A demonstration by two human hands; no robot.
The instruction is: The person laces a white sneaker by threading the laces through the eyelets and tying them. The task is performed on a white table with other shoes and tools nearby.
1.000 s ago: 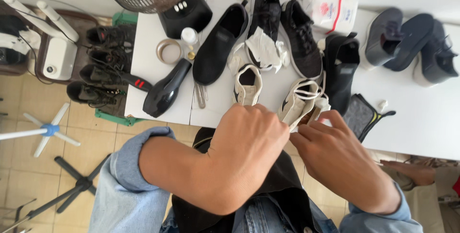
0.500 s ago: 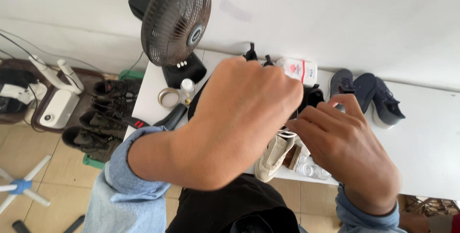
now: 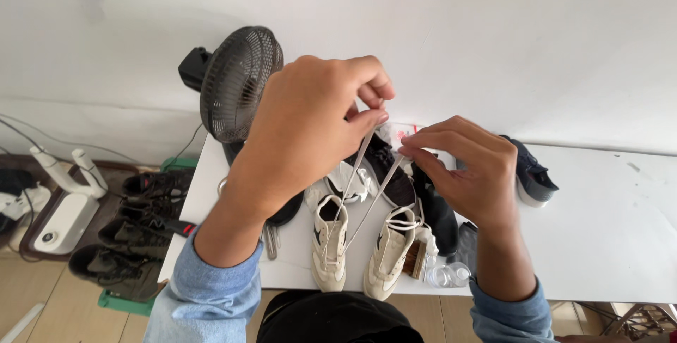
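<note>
My left hand (image 3: 310, 135) is raised above the table, pinching the end of a white shoelace (image 3: 358, 167) between thumb and fingers. My right hand (image 3: 462, 170) pinches the end of a second white lace strand (image 3: 377, 198) at about the same height. Both strands run down taut to a pair of cream sneakers, the left sneaker (image 3: 330, 244) and the right sneaker (image 3: 391, 251), standing toes toward me at the near edge of the white table (image 3: 606, 237).
Black sneakers (image 3: 384, 167) and crumpled white paper (image 3: 349, 182) lie behind the cream pair. A dark blue shoe (image 3: 532, 174) sits right, a black fan (image 3: 236, 86) at the table's left rear. A brush (image 3: 416, 258) and clear bottle (image 3: 444, 274) lie near. Boots (image 3: 134, 230) stand on the floor left.
Both hands have lifted from the sneakers and drawn the lace ends up taut. The head view has tilted up toward the wall.
</note>
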